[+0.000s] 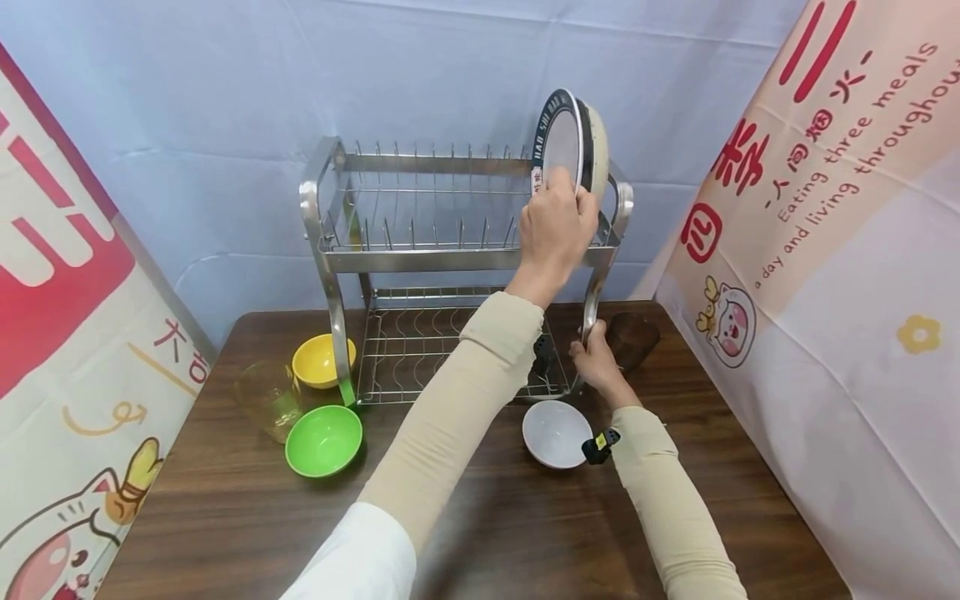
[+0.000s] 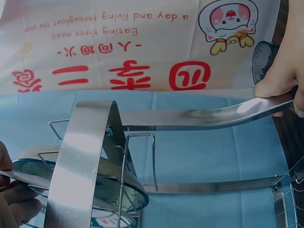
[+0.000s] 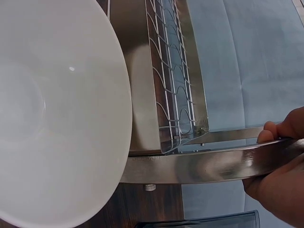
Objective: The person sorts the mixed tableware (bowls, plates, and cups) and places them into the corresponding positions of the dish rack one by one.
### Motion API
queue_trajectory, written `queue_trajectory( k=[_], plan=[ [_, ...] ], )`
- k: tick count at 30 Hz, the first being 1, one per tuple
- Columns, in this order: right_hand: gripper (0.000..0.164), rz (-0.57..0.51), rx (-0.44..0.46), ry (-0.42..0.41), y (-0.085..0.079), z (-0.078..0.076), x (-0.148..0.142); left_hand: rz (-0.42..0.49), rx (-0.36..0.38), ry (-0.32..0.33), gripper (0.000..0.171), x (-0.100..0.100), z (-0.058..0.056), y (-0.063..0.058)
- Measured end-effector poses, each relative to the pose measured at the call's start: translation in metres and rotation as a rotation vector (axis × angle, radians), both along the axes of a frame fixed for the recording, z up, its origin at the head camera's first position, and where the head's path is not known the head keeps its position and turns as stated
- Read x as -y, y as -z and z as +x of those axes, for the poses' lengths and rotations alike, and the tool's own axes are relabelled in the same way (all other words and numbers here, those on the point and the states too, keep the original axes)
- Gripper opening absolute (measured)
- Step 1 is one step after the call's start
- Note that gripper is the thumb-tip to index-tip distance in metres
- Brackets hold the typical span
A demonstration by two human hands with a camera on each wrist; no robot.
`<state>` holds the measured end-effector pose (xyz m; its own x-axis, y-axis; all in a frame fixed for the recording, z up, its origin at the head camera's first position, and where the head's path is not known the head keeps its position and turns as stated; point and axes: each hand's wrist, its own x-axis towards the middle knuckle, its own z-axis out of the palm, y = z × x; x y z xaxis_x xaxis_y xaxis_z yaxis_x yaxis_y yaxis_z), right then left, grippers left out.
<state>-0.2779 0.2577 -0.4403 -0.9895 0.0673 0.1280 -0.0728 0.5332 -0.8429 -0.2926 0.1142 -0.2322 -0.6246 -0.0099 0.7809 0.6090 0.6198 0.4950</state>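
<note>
My left hand (image 1: 557, 223) pinches the lower edge of a plate with a dark lettered rim (image 1: 538, 150). That plate stands on edge at the right end of the upper tier of a metal dish rack (image 1: 435, 261). Against its back, a beige-sided dish (image 1: 598, 158) is also upright. Lower down, my right hand (image 1: 597, 363) grips the rack's right front leg (image 1: 592, 304). In the right wrist view, the right hand's fingers (image 3: 285, 128) curl round this metal leg. A white bowl (image 1: 557, 434) sits on the table just left of the right wrist.
Left of the rack are a yellow bowl (image 1: 315, 361), a green bowl (image 1: 324, 442) and a transparent amber vessel (image 1: 270, 400). A dark transparent vessel (image 1: 632, 340) stands right of the rack. The rack's lower wire tier (image 1: 408, 337) is just above the wooden table (image 1: 247, 517).
</note>
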Motion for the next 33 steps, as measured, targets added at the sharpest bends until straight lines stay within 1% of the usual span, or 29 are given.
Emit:
queue_trajectory(
  k=[4, 8, 12, 17, 25, 33],
  plan=[
    [0.025, 0.013, 0.003, -0.001, 0.002, 0.0, -0.002, -0.022, 0.033, -0.028, 0.013, 0.0, 0.0, -0.001],
    [0.025, 0.019, 0.018, 0.005, 0.003, -0.002, -0.003, -0.046, 0.095, -0.034, 0.013, 0.001, -0.001, -0.003],
    [0.026, 0.009, 0.017, 0.01, 0.003, -0.002, -0.003, -0.047, 0.147, -0.025, 0.015, 0.0, -0.002, -0.005],
    [0.026, 0.008, 0.003, 0.012, 0.004, -0.002, -0.002, -0.04, 0.191, -0.047, 0.016, -0.001, -0.007, -0.006],
    [0.026, 0.017, 0.038, 0.012, 0.003, -0.001, -0.002, -0.067, 0.218, -0.045, 0.015, -0.001, -0.011, -0.007],
    [0.026, 0.011, 0.029, 0.0, 0.003, 0.0, -0.002, -0.159, 0.244, -0.092, 0.017, -0.002, -0.013, -0.008]
  ],
)
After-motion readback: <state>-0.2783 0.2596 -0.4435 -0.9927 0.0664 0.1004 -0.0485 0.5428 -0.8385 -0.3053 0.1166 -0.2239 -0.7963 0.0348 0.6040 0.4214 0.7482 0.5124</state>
